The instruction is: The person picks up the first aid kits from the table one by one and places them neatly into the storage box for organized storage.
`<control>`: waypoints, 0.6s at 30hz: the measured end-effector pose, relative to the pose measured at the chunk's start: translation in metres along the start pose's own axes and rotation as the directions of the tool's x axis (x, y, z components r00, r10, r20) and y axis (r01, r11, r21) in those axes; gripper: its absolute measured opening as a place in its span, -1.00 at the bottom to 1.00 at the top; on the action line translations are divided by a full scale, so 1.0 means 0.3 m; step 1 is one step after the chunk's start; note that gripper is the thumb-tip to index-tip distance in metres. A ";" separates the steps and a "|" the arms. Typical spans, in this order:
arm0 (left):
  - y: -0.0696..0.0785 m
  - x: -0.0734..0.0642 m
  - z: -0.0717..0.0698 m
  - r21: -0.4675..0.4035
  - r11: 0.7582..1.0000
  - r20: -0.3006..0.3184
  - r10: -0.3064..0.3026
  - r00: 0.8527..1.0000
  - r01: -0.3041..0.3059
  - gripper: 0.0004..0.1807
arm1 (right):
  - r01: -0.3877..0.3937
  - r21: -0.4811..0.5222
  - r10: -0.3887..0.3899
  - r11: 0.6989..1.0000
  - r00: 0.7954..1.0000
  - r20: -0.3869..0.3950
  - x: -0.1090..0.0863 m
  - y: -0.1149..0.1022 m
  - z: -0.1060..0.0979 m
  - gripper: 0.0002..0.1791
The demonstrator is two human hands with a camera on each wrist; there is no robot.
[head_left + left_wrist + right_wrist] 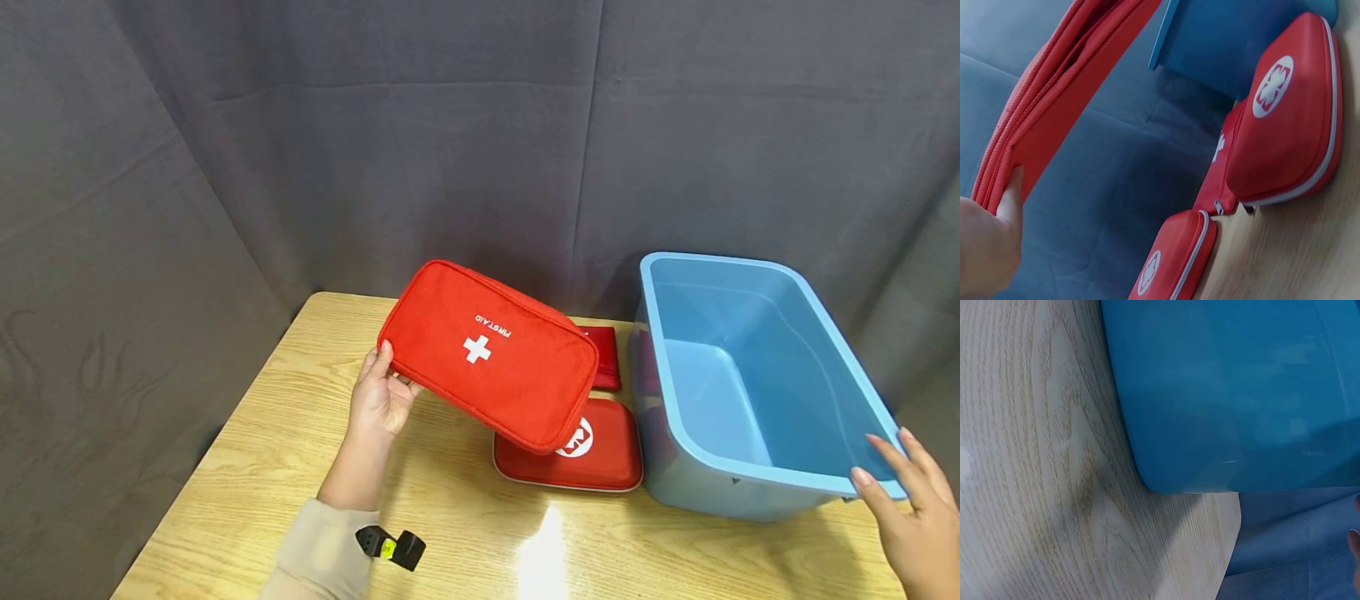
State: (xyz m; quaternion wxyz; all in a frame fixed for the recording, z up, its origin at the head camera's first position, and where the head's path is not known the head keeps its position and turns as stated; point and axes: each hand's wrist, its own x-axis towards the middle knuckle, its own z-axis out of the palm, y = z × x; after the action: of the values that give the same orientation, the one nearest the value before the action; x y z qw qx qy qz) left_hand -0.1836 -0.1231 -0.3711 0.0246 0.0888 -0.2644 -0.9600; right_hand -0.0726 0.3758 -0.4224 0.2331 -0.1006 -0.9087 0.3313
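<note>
My left hand holds a red first aid pouch by its left end, thumb on the front. The pouch hangs tilted above the table, its white cross and upside-down lettering facing me. Beneath it lies a red zipped hard case with a round white emblem, partly covered in the head view. A flat red pouch lies behind that case. The left wrist view also shows a smaller red case. At the near right corner of a blue tub, my right hand rests extended fingers at the rim.
The blue tub stands at the right of the wooden table, close beside the red cases, and no items show inside it. Grey curtains hang behind the table and along its left side.
</note>
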 end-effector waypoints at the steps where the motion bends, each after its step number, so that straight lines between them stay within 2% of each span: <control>1: -0.004 0.004 0.004 -0.008 1.000 0.001 -0.005 1.000 0.005 -0.88 | 0.000 0.001 0.000 1.000 1.000 0.005 -0.001 -0.004 -0.002 -0.46; 6: -0.026 0.021 0.027 0.025 1.000 -0.011 -0.003 1.000 0.004 -0.89 | -0.012 -0.011 0.012 1.000 0.998 0.054 -0.004 -0.017 -0.008 -0.45; 9: -0.038 0.027 0.038 0.015 1.000 -0.007 -0.009 1.000 0.009 -0.87 | -0.016 -0.022 0.017 1.000 0.997 0.079 -0.003 -0.018 -0.010 -0.44; 18: -0.088 0.042 0.088 -0.015 0.999 0.009 -0.037 0.999 0.037 -0.90 | 0.008 -0.007 -0.008 1.000 0.999 0.053 -0.004 -0.021 -0.006 -0.46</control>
State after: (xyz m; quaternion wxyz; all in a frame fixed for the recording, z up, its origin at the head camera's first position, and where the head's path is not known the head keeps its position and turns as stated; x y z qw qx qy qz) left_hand -0.2009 -0.0884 -0.3642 0.0063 0.0895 -0.2555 -0.9626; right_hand -0.0710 0.3715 -0.4175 0.2097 -0.0888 -0.9162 0.3298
